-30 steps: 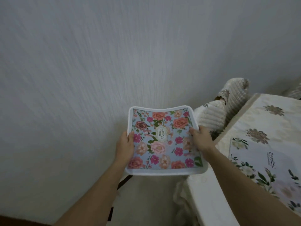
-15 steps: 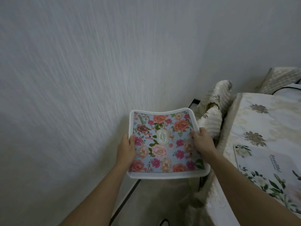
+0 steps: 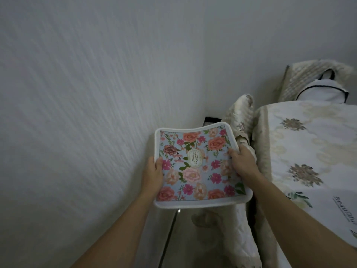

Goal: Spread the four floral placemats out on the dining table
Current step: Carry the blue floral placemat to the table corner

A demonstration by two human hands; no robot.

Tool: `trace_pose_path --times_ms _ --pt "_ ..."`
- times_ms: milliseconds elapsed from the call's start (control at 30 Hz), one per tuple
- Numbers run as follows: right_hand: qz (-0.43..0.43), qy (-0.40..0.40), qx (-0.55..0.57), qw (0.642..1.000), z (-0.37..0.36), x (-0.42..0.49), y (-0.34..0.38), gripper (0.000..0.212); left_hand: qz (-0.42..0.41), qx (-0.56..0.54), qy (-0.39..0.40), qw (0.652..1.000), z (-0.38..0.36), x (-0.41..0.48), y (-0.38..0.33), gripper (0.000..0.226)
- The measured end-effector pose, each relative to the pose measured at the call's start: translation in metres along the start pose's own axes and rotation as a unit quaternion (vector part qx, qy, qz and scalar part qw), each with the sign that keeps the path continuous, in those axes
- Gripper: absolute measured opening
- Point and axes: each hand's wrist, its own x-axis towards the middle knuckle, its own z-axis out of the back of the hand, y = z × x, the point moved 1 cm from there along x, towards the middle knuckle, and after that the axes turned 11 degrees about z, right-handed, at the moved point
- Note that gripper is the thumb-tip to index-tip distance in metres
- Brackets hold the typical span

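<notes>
Beside the dining table (image 3: 301,151), floral placemat (image 3: 197,167) gripped by left hand (image 3: 153,176) and right hand (image 3: 243,161) fingers (thumbs on top), 2 opposite edges.

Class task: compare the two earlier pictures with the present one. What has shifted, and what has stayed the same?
The view has swung right: more of the covered table and a white bag behind it now show. The blue floral placemat stays held off the table, left hand and right hand on its side edges. The white placemat still lies on the table.
</notes>
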Motion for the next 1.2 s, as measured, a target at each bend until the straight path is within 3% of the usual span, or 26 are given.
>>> trace_pose_path --times_ms 367,567,867,1200 --pt "-0.048 -0.128 -0.042 0.99 0.048 0.101 -0.004 0.022 -0.035 0.057 0.094 0.993 -0.108 0.125 -0.084 0.033" --pt "-0.096 -0.217 -0.035 0.971 0.068 0.151 -0.026 0.027 -0.097 0.082 0.138 0.982 -0.184 0.198 -0.136 0.032" --pt "-0.16 -0.388 -0.029 0.907 0.117 0.214 -0.038 0.024 -0.222 0.126 0.27 0.928 -0.33 0.28 -0.231 0.029" --pt "-0.215 -0.509 -0.055 0.832 0.2 0.223 -0.065 0.02 -0.296 0.136 0.388 0.862 -0.483 0.261 -0.282 0.032"
